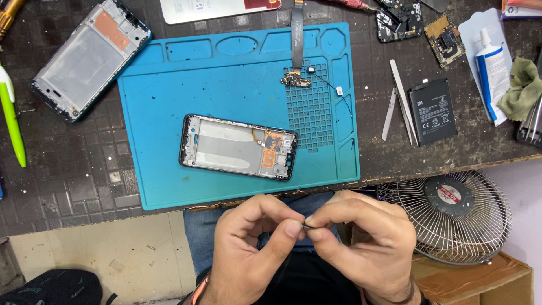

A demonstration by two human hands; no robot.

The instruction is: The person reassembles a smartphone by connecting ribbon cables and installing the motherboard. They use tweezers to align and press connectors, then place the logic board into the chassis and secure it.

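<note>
1. Two bare hands are meeting below the bench edge, at 6 o'clock in the view: the left hand (251, 240) and right hand (364, 240) are pinching one tiny dark part (305, 225) between thumb and forefinger tips, fingers closed almost fully; what kind of part it is cannot be told.
2. One blue work mat (226, 79) is lying at centre, carrying one stripped phone frame (237, 146); at the mat's 1 o'clock, one flex cable with small board (296, 56) is resting.
3. A second phone frame (90, 56) is lying at 10 o'clock, off the mat.
4. One black battery (432, 110) is sitting at 3 o'clock, with one pair of white tweezers (402, 99) just beside it.
5. One white tube (492, 70) and one green cloth (522, 87) are lying at 2 o'clock.
6. One wire-caged fan (451, 217) is standing at 4 o'clock, below the bench.
</note>
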